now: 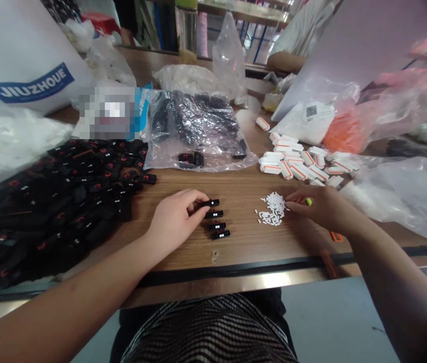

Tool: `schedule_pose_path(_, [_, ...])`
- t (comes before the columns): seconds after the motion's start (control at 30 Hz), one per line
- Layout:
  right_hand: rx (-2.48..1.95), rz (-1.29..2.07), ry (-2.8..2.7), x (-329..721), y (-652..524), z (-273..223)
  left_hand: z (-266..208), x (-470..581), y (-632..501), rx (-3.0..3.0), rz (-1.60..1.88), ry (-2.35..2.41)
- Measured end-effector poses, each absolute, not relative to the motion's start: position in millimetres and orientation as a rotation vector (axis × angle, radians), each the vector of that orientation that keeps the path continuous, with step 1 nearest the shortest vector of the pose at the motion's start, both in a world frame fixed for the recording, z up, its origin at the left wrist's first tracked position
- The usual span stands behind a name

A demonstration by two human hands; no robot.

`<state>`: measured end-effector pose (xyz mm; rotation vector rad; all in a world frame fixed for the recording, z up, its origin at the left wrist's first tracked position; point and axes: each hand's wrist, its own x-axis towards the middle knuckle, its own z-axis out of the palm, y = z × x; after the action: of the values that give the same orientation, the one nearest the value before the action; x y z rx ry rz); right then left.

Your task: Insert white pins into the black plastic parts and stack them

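Observation:
My left hand (177, 216) pinches the topmost of several small black plastic connectors (218, 226), which lie in a short column on the wooden table. Each has white dots on its side, and bits of red show on some. To the right, my right hand (317, 204) is closed at the edge of a pile of tiny white plugs (275, 202). A yellow-green tip (309, 201) shows at its fingers; what the fingertips hold is hidden. An orange piece (336, 236) lies under the right wrist.
A large heap of black connectors (77, 194) covers the left side. A clear bag of black parts (198, 126) lies behind the hands. White pieces with orange stripes (292, 159) are scattered at the back right, beside plastic bags (406, 191). A person's arm (287, 60) shows beyond the table.

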<state>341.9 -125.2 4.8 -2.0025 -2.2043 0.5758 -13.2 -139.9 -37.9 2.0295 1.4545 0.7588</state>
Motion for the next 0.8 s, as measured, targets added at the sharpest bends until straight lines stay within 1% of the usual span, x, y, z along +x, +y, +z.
schedule_pose_path(0.27, [-1.804,0.324,-2.427,336.2,-124.3,8.6,-39.5,-13.6,-139.7,2.049,0.751,1.454])
schedule_pose_path(0.5, [-1.965,0.392,-2.194,347.7,-126.5,1.7,-38.9,-13.9,-139.9,2.050,0.760,1.449])
schedule_pose_path(0.7, [-1.870,0.483,-2.210,348.9,-131.2,-4.6,-38.2,-13.6,-139.9,2.050,0.741,1.462])
schedule_pose_path(0.8, [-1.879,0.464,-2.158,348.8,-132.3,-5.7,-39.0,-13.6,-140.1,2.043,0.743,1.461])
